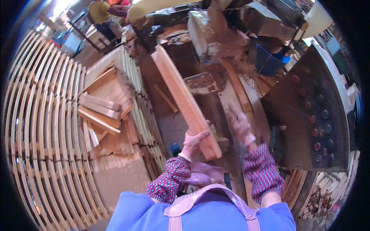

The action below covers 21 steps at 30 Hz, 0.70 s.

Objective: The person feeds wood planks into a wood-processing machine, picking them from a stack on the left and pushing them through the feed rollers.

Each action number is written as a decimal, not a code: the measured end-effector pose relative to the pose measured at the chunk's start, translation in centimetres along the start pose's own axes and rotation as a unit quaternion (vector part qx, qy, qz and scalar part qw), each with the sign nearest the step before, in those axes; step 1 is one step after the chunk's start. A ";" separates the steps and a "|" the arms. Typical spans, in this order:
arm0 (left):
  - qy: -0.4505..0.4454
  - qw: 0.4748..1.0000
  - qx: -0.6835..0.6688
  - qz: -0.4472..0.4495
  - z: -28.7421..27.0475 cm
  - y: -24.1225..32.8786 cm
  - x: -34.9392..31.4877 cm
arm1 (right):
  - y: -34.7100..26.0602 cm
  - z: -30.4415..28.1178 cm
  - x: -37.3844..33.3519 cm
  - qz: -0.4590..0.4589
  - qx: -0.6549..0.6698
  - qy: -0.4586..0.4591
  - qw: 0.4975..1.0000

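My left hand (194,143), in a pale glove, is closed around the near end of a long wooden board (181,94). The board tilts up and away to the left, and a step or second layer shows along its edge. My right hand (241,125) is smeared by motion over the machine bed, its fingers stretched out and nothing visible in them. Just beyond it, a narrow wooden strip (236,84) lies along the bed, its far end reaching the machine.
Stacked boards (102,102) lie to the left beside a slatted wooden rack (50,127). On the right stands a dark control panel (308,115) with coloured buttons. A blue bucket (271,61) is behind it. Another person (102,15) works at the far left.
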<state>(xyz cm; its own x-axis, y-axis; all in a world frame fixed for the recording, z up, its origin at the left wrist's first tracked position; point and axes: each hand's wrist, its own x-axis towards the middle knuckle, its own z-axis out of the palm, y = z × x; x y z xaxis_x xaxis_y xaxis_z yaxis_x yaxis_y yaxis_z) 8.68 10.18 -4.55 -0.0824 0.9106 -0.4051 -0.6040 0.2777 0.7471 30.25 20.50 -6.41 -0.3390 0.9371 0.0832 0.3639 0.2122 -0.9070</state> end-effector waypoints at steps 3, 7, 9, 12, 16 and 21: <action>-0.038 0.997 -0.061 0.010 2.1 0.0 -1.2 | -8.5 2.5 -7.1 0.052 0.127 -0.164 0.977; -0.019 1.000 -0.006 0.000 0.3 -4.3 -1.6 | -10.4 0.6 -14.2 0.203 0.006 -0.017 0.979; -0.025 0.996 0.034 0.077 -1.2 -4.4 -1.5 | -6.6 -0.9 -20.3 0.148 -0.181 0.033 0.972; -0.001 0.997 -0.044 0.063 -2.2 -4.0 -1.7 | -3.1 -2.8 -26.8 0.136 -0.355 0.029 0.924; 0.031 0.995 0.004 0.091 -3.4 -3.8 -0.9 | 2.0 -3.5 -21.2 0.034 -0.520 0.079 0.850; 0.099 0.984 0.003 0.146 -4.5 -2.5 -0.6 | 6.1 -5.3 -7.5 0.024 -0.620 0.032 0.784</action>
<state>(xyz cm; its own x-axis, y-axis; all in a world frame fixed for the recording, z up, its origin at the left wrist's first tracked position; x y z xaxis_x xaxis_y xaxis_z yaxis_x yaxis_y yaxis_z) 6.68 7.59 -8.52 -0.4053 0.8743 -0.2672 -0.5263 0.0159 0.8502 39.63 16.23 -10.32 -0.2686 0.9560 0.1182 0.9518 0.2446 0.1850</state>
